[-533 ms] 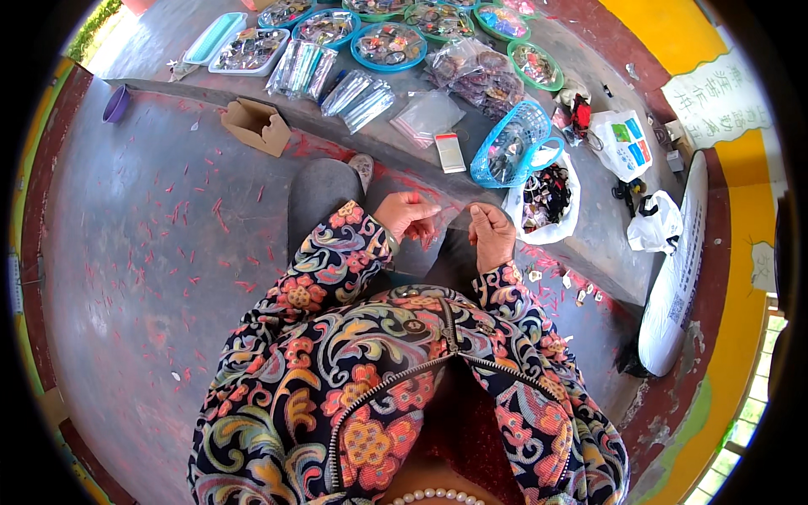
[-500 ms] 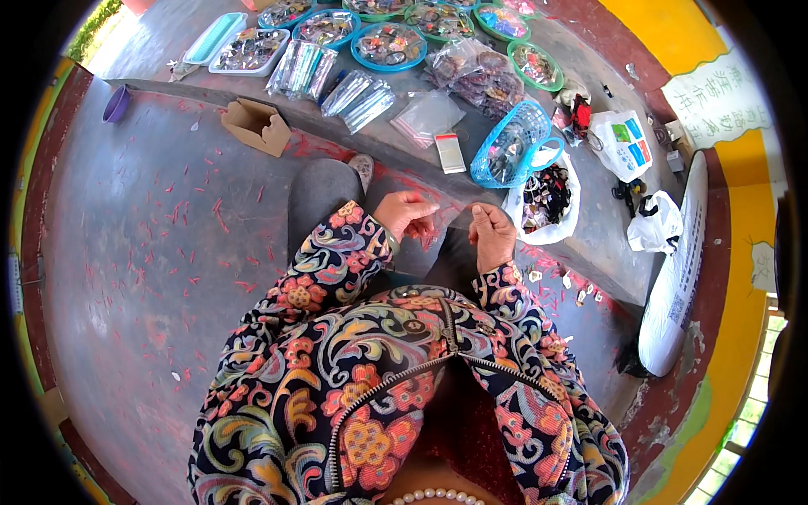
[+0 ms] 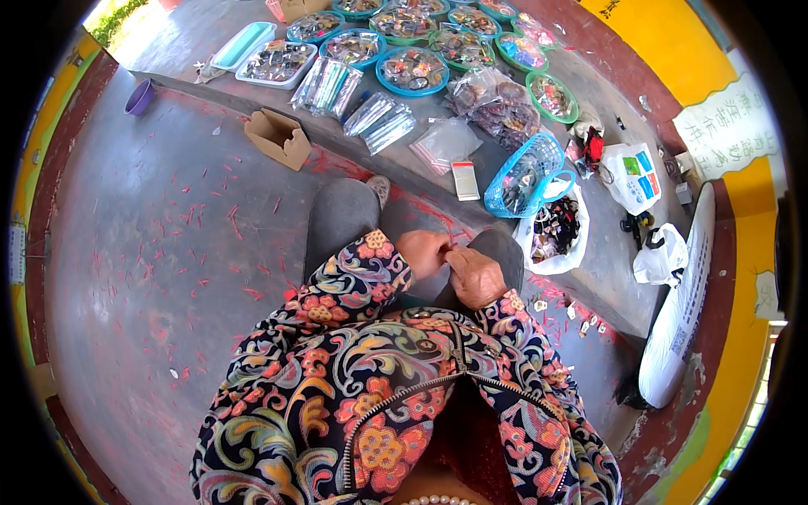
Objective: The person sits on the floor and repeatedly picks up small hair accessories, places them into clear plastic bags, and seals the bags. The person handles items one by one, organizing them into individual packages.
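Note:
My left hand (image 3: 422,253) and my right hand (image 3: 476,278) meet in front of my lap, between my knees. The fingers of both are closed and touch at the tips. Whatever is pinched between them is too small or hidden to make out. Beyond my hands, on the raised ledge, lies a flat white-and-orange packet (image 3: 465,182). A blue openwork plastic basket (image 3: 515,178) with small items in it tilts to the right of that. Nearer my right hand stands a white plastic bag (image 3: 576,252), open, full of small dark pieces.
Round basins of small packets, one blue-rimmed (image 3: 412,91), fill the far ledge. Bundles of clear sleeves (image 3: 380,120) lie before them. An open cardboard box (image 3: 278,140) stands on the floor, left of my knee. A long white sack (image 3: 678,320) leans at the right wall. Red scraps litter the floor.
My hands were apart and have come together at the fingertips. The view has shifted, so the surroundings sit lower and further right.

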